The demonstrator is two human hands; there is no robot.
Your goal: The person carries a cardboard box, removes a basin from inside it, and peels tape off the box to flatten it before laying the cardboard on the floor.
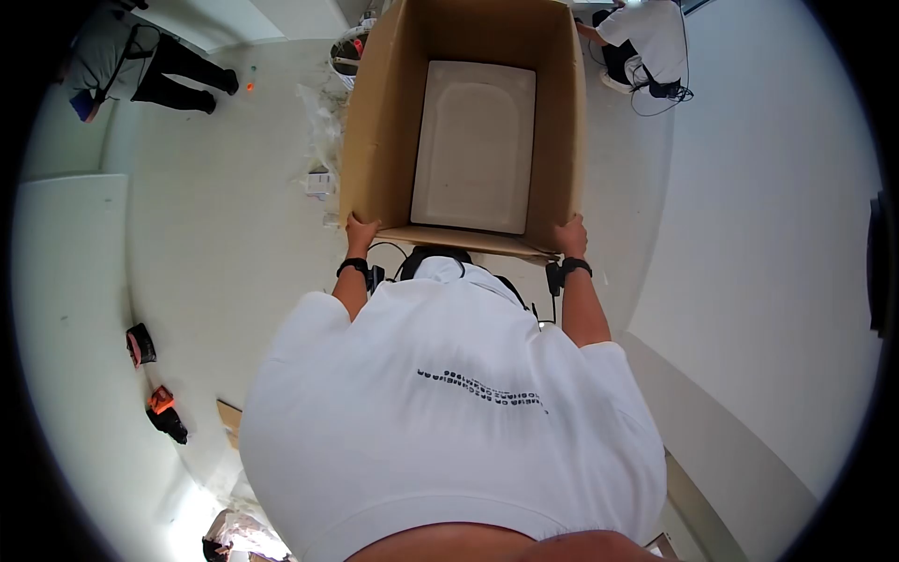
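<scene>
A large, tall cardboard box [379, 122] stands open in front of me in the head view. Deep inside it lies a pale rectangular piece [476, 150] with a rounded, raised or sunken outline; I cannot make out its kind. My left hand [361, 230] grips the near left corner of the box rim, fingers wrapped over the cardboard. At the near right corner, my right hand [570, 236] is closed round the edge in the same way. Both wrists carry black straps with small devices. The near flap or wall sags slightly between the hands.
A bucket [345, 64] with items stands left of the box, beside crumpled clear plastic [321, 117] and a small white carton [319, 184]. One person [178, 70] stands upper left; another [646, 47] crouches upper right near a cable. Dark bundles [141, 345] lie along the left wall.
</scene>
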